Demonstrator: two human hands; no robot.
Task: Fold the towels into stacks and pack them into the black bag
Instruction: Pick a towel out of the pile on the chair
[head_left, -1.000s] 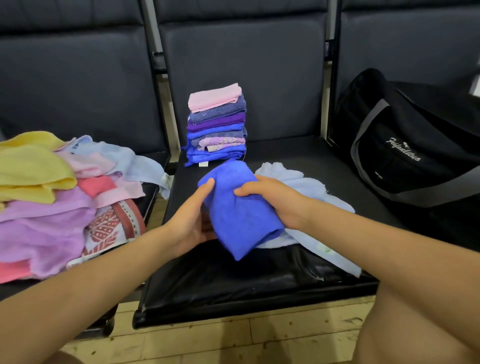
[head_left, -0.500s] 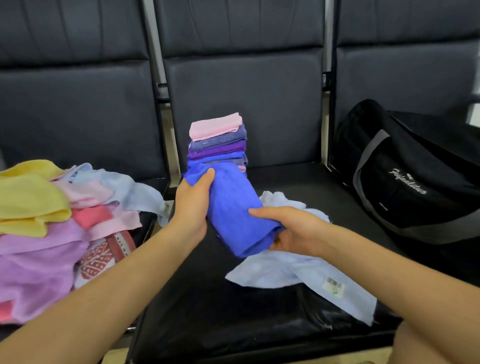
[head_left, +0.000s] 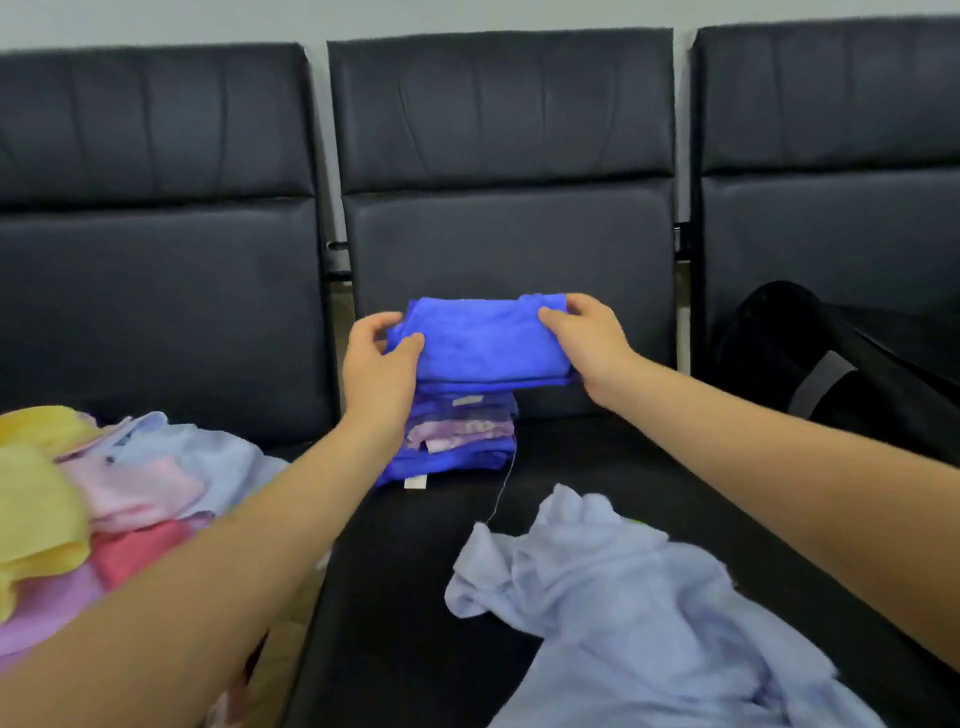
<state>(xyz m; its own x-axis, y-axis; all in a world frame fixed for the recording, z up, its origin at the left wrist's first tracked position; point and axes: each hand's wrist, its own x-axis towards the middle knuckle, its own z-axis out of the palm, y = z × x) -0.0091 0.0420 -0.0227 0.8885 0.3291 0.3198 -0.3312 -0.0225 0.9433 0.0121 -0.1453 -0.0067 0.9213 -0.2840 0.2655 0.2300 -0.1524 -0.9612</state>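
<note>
Nearest me, a loose pale blue towel (head_left: 623, 613) lies crumpled at the front edge of the middle seat (head_left: 415, 571), unfolded. On the left seat, a heap of unfolded towels (head_left: 78, 519), yellow, pink and lilac. Further back, my left hand (head_left: 376, 364) and right hand (head_left: 587, 338) each pinch an end of the folded blue towel (head_left: 483, 343), thumbs on top, fingers curled under. It sits on or just above the stack (head_left: 457, 436) at the seat's back edge; contact is probably made, hard to tell. Step: stacking. Next move needs squaring the edges, then letting go without tipping the pile. Black bag (head_left: 831, 364) waits on the right seat, nothing packed that I can see.
</note>
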